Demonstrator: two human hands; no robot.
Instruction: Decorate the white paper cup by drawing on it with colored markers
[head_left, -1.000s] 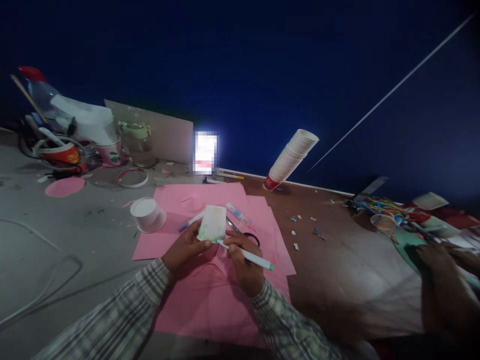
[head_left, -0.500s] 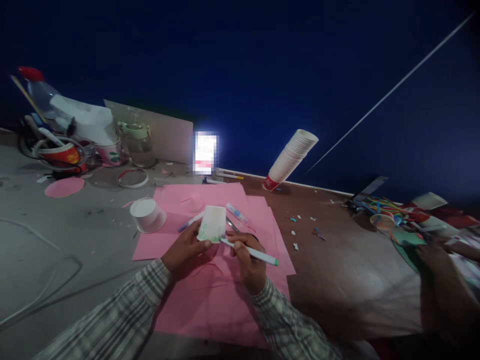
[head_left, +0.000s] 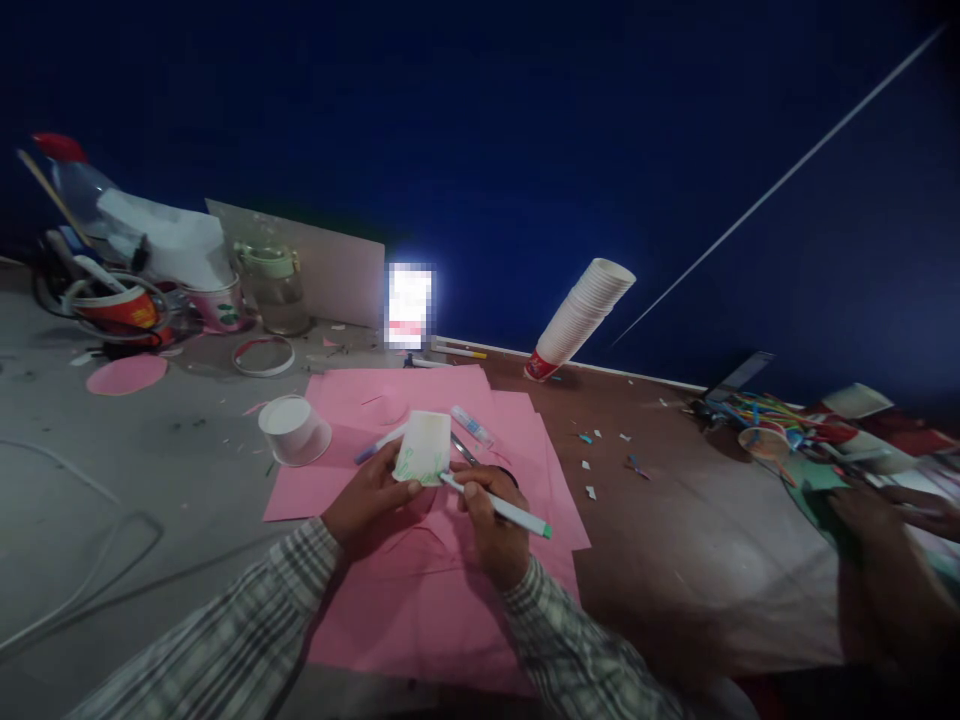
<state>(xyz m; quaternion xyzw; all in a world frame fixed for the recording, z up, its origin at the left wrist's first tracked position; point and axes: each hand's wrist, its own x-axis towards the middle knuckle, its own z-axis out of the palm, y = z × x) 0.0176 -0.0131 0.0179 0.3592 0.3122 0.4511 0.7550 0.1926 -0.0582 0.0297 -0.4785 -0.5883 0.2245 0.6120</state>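
My left hand (head_left: pixel 369 496) is closed around the lower left side of a white paper cup (head_left: pixel 424 445), its thumb along the lower edge. Green grass-like strokes run across the bottom of the cup's side. In my right hand (head_left: pixel 495 525) is a white marker (head_left: pixel 517 513) with a green end, its tip touching the cup at the lower right. Under both hands lie overlapping pink paper sheets (head_left: pixel 442 630). Just behind the right hand are scissors (head_left: pixel 463 447), partly hidden, and a clear, printed glue stick or tube (head_left: pixel 472 427). A purple-ended marker (head_left: pixel 371 450) lies left of the cup.
Another white cup (head_left: pixel 289 432) stands upside down at the left. A leaning stack of paper cups (head_left: pixel 577 325) is at the back. Far left are a glass jar (head_left: pixel 271 290) and a red pen cup (head_left: pixel 124 308). At right, another person's hand (head_left: pixel 870 510) rests near green paper.
The marker's tip has shifted slightly right and up on the cup, and its green end has dipped. More green strokes show at the cup's lower right. The other person's hand moved slightly.
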